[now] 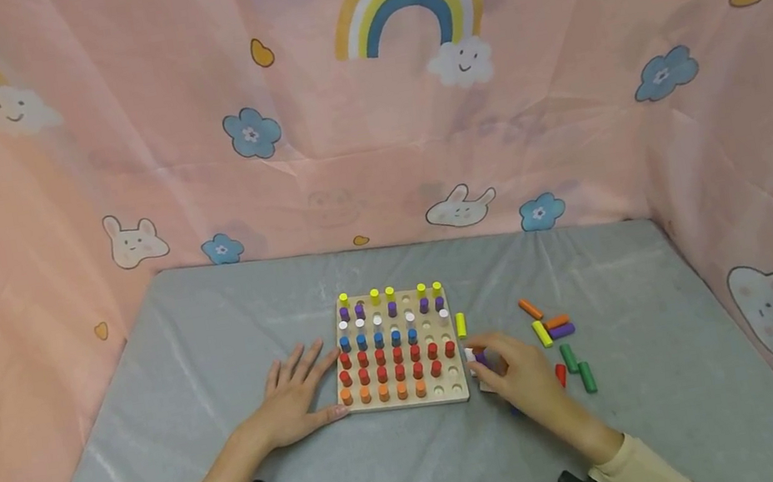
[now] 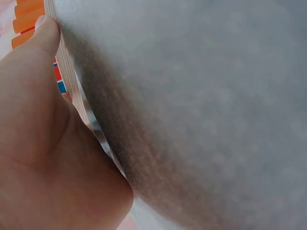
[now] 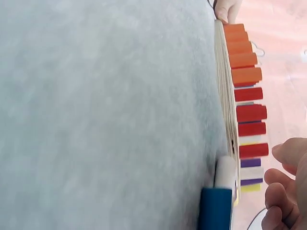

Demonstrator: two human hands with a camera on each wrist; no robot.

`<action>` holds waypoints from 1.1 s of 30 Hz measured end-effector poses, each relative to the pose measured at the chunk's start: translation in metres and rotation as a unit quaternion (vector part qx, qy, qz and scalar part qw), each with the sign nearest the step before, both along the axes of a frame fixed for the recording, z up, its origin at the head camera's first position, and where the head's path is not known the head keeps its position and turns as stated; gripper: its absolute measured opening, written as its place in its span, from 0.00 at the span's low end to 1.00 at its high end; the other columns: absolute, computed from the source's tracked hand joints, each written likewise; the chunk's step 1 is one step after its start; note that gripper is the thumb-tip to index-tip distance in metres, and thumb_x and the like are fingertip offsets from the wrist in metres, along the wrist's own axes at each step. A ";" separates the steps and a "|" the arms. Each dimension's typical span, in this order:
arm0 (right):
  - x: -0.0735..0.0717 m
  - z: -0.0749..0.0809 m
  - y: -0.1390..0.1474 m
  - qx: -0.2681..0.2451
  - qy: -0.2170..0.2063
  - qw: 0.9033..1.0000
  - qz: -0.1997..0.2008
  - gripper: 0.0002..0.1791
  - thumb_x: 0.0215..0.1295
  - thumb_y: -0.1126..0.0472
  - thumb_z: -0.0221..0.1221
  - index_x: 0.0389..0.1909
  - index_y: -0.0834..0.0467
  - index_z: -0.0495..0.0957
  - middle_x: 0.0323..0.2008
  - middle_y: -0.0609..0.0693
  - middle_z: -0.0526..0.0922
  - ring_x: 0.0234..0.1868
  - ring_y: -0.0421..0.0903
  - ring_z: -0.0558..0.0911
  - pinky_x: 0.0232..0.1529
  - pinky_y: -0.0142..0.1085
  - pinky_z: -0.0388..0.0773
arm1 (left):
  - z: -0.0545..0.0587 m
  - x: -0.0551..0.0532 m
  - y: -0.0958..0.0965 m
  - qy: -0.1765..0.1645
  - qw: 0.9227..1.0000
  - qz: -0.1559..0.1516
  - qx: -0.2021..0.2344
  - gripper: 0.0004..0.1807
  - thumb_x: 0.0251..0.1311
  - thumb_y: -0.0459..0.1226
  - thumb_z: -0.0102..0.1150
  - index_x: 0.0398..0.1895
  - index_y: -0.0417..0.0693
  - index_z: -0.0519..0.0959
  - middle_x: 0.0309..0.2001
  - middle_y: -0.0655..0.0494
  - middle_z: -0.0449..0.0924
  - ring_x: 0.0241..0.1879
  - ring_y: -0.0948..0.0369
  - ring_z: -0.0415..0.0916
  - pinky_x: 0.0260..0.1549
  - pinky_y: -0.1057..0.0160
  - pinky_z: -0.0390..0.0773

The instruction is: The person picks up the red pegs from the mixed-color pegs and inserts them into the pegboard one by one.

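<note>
A wooden peg board (image 1: 407,406) holds rows of yellow, purple, white, blue, red and orange pegs. On the cloth at its left lies my left hand (image 1: 298,398), fingers spread; its thumb touches the board's front left corner, also visible in the left wrist view. Beyond the board's right edge hovers my right hand (image 1: 521,371), fingers bent and thumb apart from them. A loose white peg (image 3: 225,171) and blue peg (image 3: 216,208) lie below it. A purple peg (image 1: 480,358) shows between thumb and forefinger in the head view; no held peg shows in the right wrist view.
Right of the board stands a loose yellow peg (image 1: 461,325). Farther right are scattered orange (image 1: 530,308), purple (image 1: 563,330), red (image 1: 561,374) and green (image 1: 587,377) pegs. Grey cloth (image 1: 217,318) covers the table, with a pink patterned curtain (image 1: 343,155) around it.
</note>
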State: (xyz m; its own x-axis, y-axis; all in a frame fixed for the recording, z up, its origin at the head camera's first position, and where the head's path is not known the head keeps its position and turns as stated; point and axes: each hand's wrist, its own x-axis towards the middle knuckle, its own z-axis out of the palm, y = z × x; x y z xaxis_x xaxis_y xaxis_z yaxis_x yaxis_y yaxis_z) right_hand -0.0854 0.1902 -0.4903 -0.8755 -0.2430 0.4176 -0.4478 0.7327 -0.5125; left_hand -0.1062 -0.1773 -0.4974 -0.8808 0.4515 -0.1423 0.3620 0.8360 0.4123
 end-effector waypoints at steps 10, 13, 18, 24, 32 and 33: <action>0.002 -0.004 0.023 -0.005 0.017 0.999 -0.030 0.19 0.51 0.64 0.73 0.45 0.55 0.83 0.34 0.46 0.85 0.20 0.28 0.62 0.20 0.24 0.64 | -0.006 0.000 -0.002 0.009 1.000 0.000 0.027 0.50 0.59 0.65 0.57 0.80 0.61 0.50 0.81 0.48 0.43 0.79 0.40 0.37 0.70 0.28 0.38; 0.003 -0.004 0.029 -0.015 0.022 0.999 -0.032 0.19 0.51 0.65 0.73 0.45 0.55 0.83 0.34 0.46 0.85 0.20 0.27 0.62 0.19 0.24 0.64 | -0.009 0.000 -0.003 0.016 0.999 -0.003 0.034 0.50 0.58 0.67 0.55 0.80 0.62 0.50 0.81 0.48 0.44 0.79 0.40 0.37 0.69 0.28 0.38; 0.005 -0.006 0.039 -0.011 0.014 0.999 -0.048 0.18 0.51 0.64 0.73 0.45 0.54 0.83 0.34 0.46 0.85 0.19 0.28 0.62 0.20 0.24 0.64 | -0.007 0.001 -0.004 0.015 0.999 -0.005 0.038 0.49 0.59 0.65 0.58 0.79 0.60 0.51 0.80 0.46 0.45 0.79 0.39 0.39 0.69 0.27 0.39; 0.007 -0.010 0.051 -0.024 0.024 0.998 -0.057 0.19 0.49 0.67 0.74 0.44 0.56 0.84 0.33 0.49 0.85 0.19 0.27 0.62 0.20 0.21 0.60 | -0.007 0.000 -0.003 0.022 0.999 -0.008 0.046 0.49 0.59 0.66 0.56 0.79 0.61 0.52 0.80 0.44 0.46 0.78 0.37 0.40 0.68 0.26 0.40; 0.011 -0.015 0.065 -0.024 0.031 0.996 -0.079 0.19 0.47 0.69 0.74 0.43 0.57 0.84 0.31 0.48 0.85 0.17 0.26 0.62 0.19 0.21 0.59 | -0.013 -0.003 -0.005 0.019 0.999 -0.007 0.032 0.50 0.58 0.69 0.53 0.80 0.65 0.49 0.81 0.48 0.43 0.79 0.40 0.37 0.69 0.28 0.38; 0.011 -0.015 0.066 -0.024 0.032 0.996 -0.081 0.19 0.47 0.69 0.74 0.43 0.57 0.84 0.31 0.48 0.85 0.17 0.26 0.62 0.19 0.21 0.59 | -0.012 -0.003 -0.005 0.016 0.999 -0.006 0.030 0.50 0.58 0.69 0.53 0.80 0.65 0.49 0.81 0.49 0.42 0.79 0.41 0.37 0.70 0.28 0.38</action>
State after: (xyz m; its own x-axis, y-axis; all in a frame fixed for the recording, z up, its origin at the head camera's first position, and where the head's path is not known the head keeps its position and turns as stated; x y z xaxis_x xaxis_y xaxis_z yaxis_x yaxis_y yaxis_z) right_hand -0.0742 0.2560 -0.5056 -0.8732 -0.0793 0.4809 -0.3582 0.7736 -0.5228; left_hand -0.1091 -0.1825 -0.5098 -0.8792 0.4687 -0.0861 0.3859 0.8062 0.4486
